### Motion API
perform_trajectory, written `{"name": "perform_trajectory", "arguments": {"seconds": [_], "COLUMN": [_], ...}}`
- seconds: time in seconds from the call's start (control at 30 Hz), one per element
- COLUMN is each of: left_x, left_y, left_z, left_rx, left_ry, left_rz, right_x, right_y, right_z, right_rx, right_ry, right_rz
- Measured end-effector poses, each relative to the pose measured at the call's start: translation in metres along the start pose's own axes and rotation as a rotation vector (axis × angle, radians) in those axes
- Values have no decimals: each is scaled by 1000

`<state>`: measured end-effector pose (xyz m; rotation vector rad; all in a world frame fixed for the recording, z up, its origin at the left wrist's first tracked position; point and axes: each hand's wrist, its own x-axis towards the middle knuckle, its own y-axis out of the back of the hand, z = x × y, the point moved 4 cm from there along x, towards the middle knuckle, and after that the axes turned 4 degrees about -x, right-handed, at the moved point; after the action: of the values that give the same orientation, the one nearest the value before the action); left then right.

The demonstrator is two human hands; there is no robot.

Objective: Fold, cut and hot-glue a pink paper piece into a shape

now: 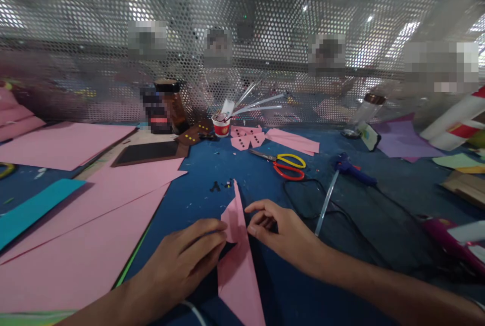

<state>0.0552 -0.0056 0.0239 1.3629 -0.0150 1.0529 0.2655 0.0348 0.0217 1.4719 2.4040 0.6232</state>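
A long folded strip of pink paper [244,270] stands on the blue tabletop, running from the near edge toward the middle. A paler pink flap sticks out on its left side. My left hand [189,250] is closed at this flap, its fingertips pinching the paper. Just right of the strip, my right hand [276,227] has its fingers bent and apart, with nothing between thumb and forefinger. Beyond the strip's far tip lie small black paper scraps [215,186].
Scissors [290,167] with yellow and red handles lie ahead. A blue glue gun [354,170] with its cord is to the right. Pink sheets [129,230] and a teal strip [34,210] cover the left. A red-white cup [221,126] holds clear sticks near the perforated screen.
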Motion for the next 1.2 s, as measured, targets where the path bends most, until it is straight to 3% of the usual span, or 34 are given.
{"name": "perform_trajectory", "arguments": {"seconds": [0.17, 0.33, 0.5, 0.63, 1.2], "left_x": [4, 8, 11, 11, 15], "left_y": [-10, -13, -12, -11, -12], "left_z": [-6, -6, -8, -9, -15], "left_rx": [-117, -129, -167, -178, -217], "left_ry": [127, 128, 145, 158, 296], "left_rz": [-84, -92, -91, -55, -90], "right_x": [3, 1, -4, -4, -4], "right_y": [2, 2, -4, -7, -8], "right_z": [6, 3, -3, -2, -2], "right_rx": [-103, -367, -570, -615, -637], "right_ry": [32, 298, 461, 465, 445], "right_rz": [55, 102, 40, -9, -14]}}
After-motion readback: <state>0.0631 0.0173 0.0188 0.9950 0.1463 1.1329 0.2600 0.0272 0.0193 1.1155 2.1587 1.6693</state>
